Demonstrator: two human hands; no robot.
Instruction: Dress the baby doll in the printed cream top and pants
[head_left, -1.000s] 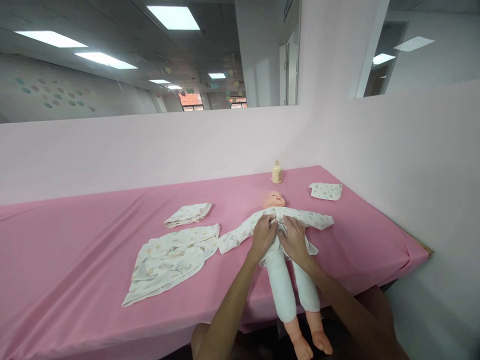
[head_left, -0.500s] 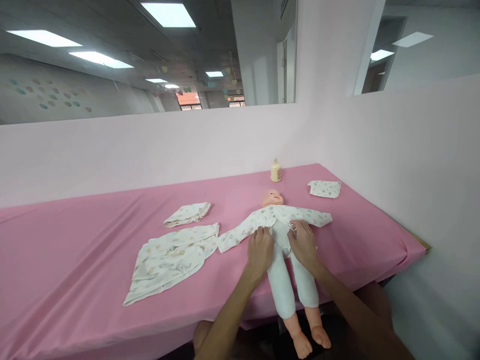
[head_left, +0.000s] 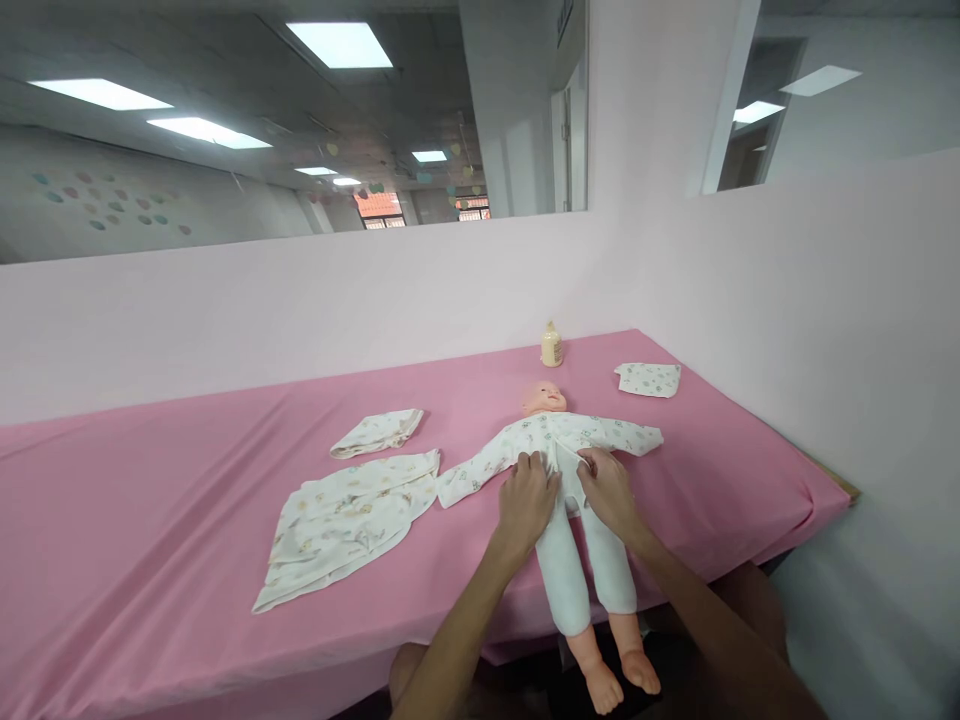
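Note:
A baby doll (head_left: 564,590) lies on its back, head away from me, with its bare feet past the table's front edge. It wears a white printed baby shirt (head_left: 517,440), both long sleeves spread out sideways. My left hand (head_left: 527,497) is closed at the shirt's left front, knuckles up over the doll's belly. On the other side, my right hand (head_left: 606,488) pinches the edge of the right front panel. The shirt parts slightly between the hands, showing the doll's white cloth body. My fingers hide part of the fabric they grip.
A pink cloth covers the table (head_left: 187,480). To the left lie a spread printed garment (head_left: 352,525) and a smaller folded one (head_left: 377,433). A pale pump bottle (head_left: 551,346) stands beyond the doll's head, and a folded printed cloth (head_left: 649,379) lies at back right. Walls bound the back and right.
My left hand has shifted slightly right, toward the middle of the doll's belly. My right hand has stayed nearly in place at the shirt edge. The view has tilted a little.

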